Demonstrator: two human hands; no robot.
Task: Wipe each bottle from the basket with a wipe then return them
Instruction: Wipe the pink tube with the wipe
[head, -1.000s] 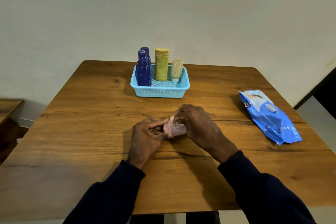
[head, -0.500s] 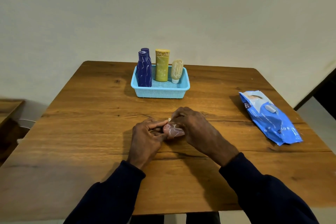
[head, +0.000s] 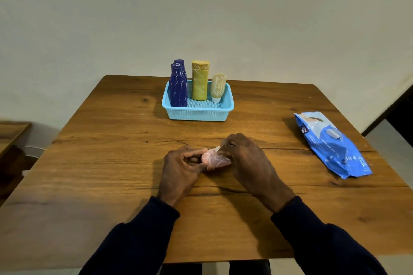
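Observation:
A small pink bottle (head: 214, 160) with white scribbles lies sideways just above the wooden table (head: 111, 163), held between both hands. My left hand (head: 182, 168) pinches its left end. My right hand (head: 247, 161) curls over its right end, and a bit of white wipe (head: 218, 148) shows at the fingertips. The light blue basket (head: 196, 114) stands farther back and holds two dark blue bottles (head: 178, 87), a yellow bottle (head: 199, 80) and a small cream tube (head: 218, 87), all upright.
A blue pack of wipes (head: 333, 144) lies on the right side of the table. Another wooden surface (head: 11, 134) sits beyond the left edge. A plain wall rises behind the table.
The pink bottle has turned a little in my hands, and my right hand's fingers have shifted over its right end. Basket and wipes pack have not moved.

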